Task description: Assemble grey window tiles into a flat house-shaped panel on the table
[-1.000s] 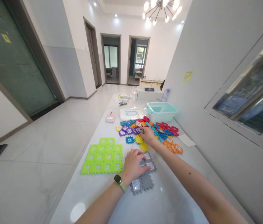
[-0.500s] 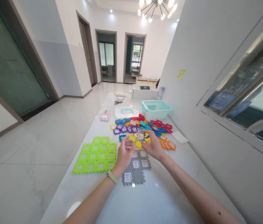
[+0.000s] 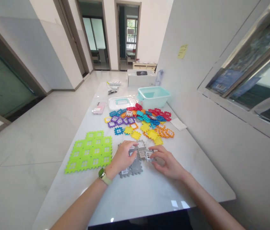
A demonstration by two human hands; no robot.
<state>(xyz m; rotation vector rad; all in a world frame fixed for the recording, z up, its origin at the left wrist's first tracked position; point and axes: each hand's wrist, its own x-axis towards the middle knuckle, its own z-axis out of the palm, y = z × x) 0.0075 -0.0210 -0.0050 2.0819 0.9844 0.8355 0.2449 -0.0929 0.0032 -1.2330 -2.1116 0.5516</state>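
Where the white surface [image 3: 154,198] lies nearest my camera, it is bare and glossy, with both forearms reaching in over it. I have a pale-banded watch [image 3: 104,176] on the left wrist. My left hand [image 3: 123,156] is bent over the gray panel [image 3: 136,167], its thumb and fingertips apart; I cannot tell whether it grips an edge. My right hand [image 3: 166,161] pinches 1 gray window tile [image 3: 149,155] between thumb and fingers, at the right side of that panel. From here I can't make out whether the teeth are locked.

To the left, flat and near the gray work, I see a bright green panel [image 3: 86,152] of joined window tiles. Just past the hands come loose yellow tiles [image 3: 152,134], with orange tiles [image 3: 169,133] to their right and purple tiles [image 3: 119,120] to their left. Red tiles [image 3: 167,114] lie farther back in the heap, and a sheet of white paper [image 3: 178,124] sits to its right.

Behind the heap I have a pink phone [image 3: 99,108], a clear lid [image 3: 112,104] and a mint tub [image 3: 153,102]. Farthest along stand a white box [image 3: 135,80] and a bottle [image 3: 159,77].
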